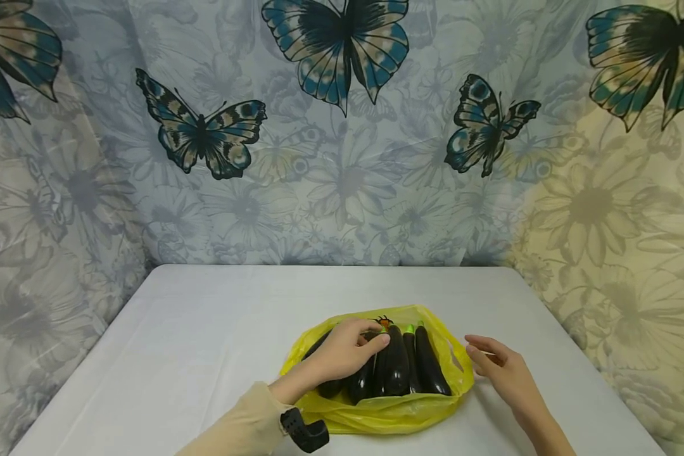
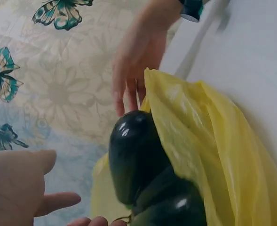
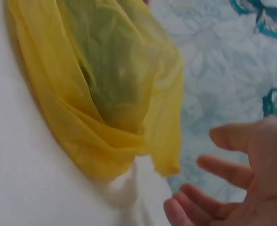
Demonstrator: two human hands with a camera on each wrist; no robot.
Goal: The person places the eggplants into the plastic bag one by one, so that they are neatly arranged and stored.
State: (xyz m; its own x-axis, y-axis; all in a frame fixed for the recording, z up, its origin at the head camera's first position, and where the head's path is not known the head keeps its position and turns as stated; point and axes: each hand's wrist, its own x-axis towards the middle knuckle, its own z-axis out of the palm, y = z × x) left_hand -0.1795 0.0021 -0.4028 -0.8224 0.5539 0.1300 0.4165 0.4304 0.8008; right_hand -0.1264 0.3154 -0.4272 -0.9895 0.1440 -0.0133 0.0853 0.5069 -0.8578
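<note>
Several dark, glossy eggplants [image 1: 396,367] lie side by side in an opened yellow plastic bag [image 1: 376,418], their green stem ends towards the back. My left hand [image 1: 344,348] is over the eggplants, its fingers near the stem ends. In the left wrist view, its thumb [image 2: 45,161] stands apart from the eggplants [image 2: 133,155], and the lower fingertips are close to a stem. Just right of the bag is my right hand [image 1: 504,370], fingers loosely bent. The right wrist view shows a gap between that hand [image 3: 241,179] and the yellow bag [image 3: 105,94].
A white-covered table [image 1: 148,380] carries the bag. A small orange-and-black thing [image 1: 384,321], too small to identify, shows at the bag's far side. Behind the table hangs a floral cloth [image 1: 348,190] with butterflies. A black band [image 1: 304,430] is around the left wrist.
</note>
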